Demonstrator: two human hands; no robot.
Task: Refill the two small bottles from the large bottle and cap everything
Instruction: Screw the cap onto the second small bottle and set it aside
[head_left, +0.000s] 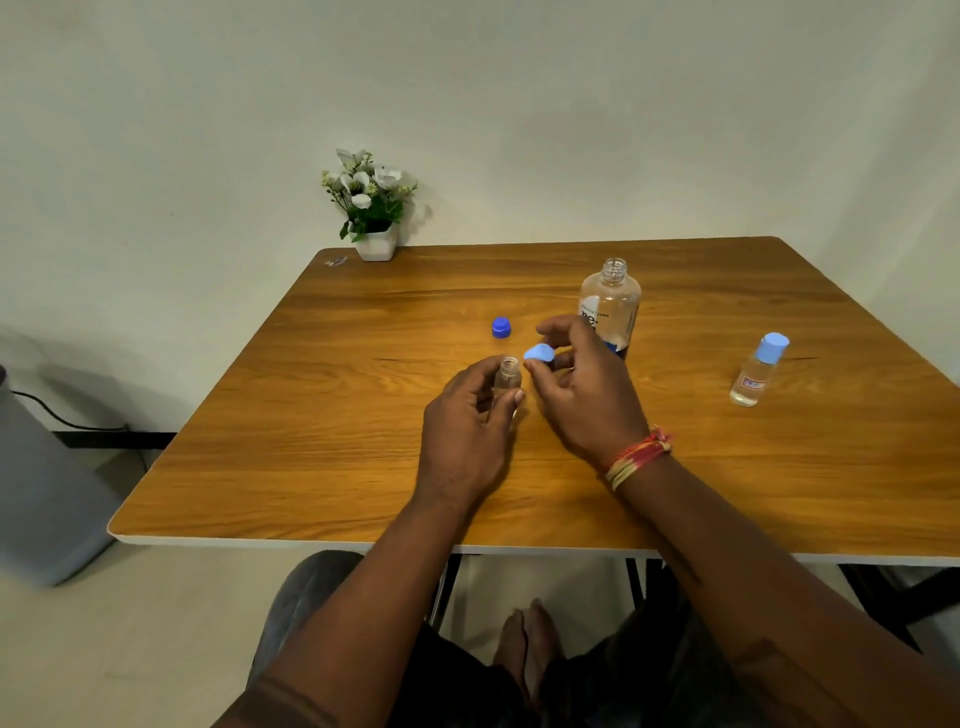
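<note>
Wood-grain counter (363, 467), white edge, set against plain pale wall. Grey bin-like object (47, 493) on floor at left, cable behind it. Potted white flowers (371, 208) at far-left corner of counter.

Large bottle (610, 301) upright, far of centre-right, long axis vertical, mouth up, uncapped, partly behind right hand; label mostly hidden, letters "ne" legible, rest unreadable. Dark blue cap (501, 327) on counter left of it, well apart.

Small capped bottle (756, 371) standing at right, tilted slightly in the wide-angle view, light blue cap on top, clear liquid low inside, small red-printed label, text too small to read.

Small open bottle (507, 376) near centre, upright, mouth up, uncapped. Left hand (467, 431) curled round it, fingers and thumb wrapping the body. Right hand (587, 384) pinching light blue cap (538, 353) in fingertips, just right of and above the bottle mouth, not touching it. Woven thread band (636, 457) on right wrist.
</note>
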